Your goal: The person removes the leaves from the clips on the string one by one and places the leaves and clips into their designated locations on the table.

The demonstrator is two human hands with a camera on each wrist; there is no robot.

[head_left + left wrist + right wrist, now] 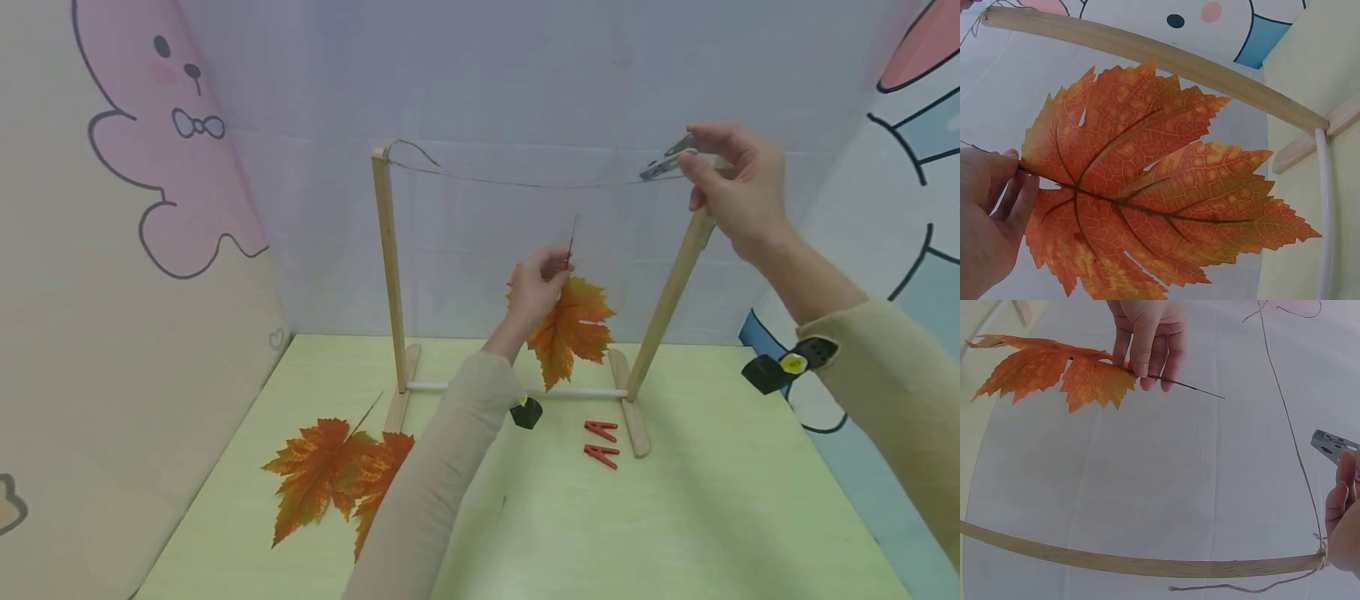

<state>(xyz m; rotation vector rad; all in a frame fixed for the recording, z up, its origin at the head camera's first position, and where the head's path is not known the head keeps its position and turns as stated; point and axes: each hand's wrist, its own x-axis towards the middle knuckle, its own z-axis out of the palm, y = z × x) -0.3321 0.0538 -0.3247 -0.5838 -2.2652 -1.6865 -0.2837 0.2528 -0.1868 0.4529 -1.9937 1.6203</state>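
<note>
My left hand pinches the thin dark stem of an orange maple leaf between thumb and fingers. The leaf hangs blade-down below the string, and its stem points up; its veins show large in the left wrist view. Up at the right end of the string, my right hand grips a grey clothespin. The clothespin's tip overlaps the string in the head view. That string runs between the left post and the right post, tied at their tops.
Two red clothespins lie on the table near the stand's right foot. More maple leaves lie at the left, partly behind my left sleeve. A white rod joins the posts low down. Cartoon-printed walls flank the table.
</note>
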